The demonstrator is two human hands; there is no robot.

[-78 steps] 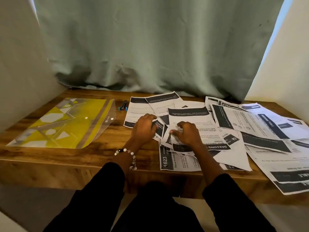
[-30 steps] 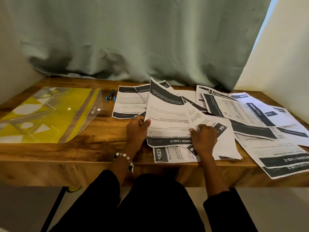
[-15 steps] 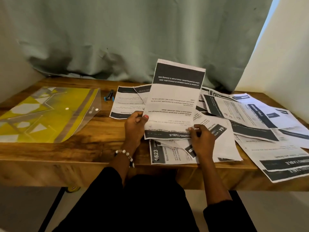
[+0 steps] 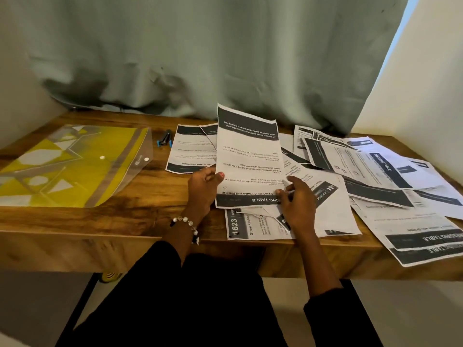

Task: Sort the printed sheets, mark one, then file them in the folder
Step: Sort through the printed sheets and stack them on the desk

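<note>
One printed sheet with dark header bands stands tilted up above the desk, upside down to me. My left hand pinches its left edge, thumb on the front. My right hand pinches its lower right corner over the "TABLE" band. Under and around it lie several more printed sheets, overlapping, spread from the middle to the right end of the wooden desk. A yellow patterned snap folder lies flat at the left. A dark marker with a blue cap lies between the folder and the sheets.
A grey-green curtain hangs along the back of the desk. White walls close in on both sides. Some sheets hang over the front right edge. Bare wood shows between the folder and the pile.
Both hands picked one sheet out of the pile and raised its far end off the desk. It now leans back slightly lower than half a second ago.
</note>
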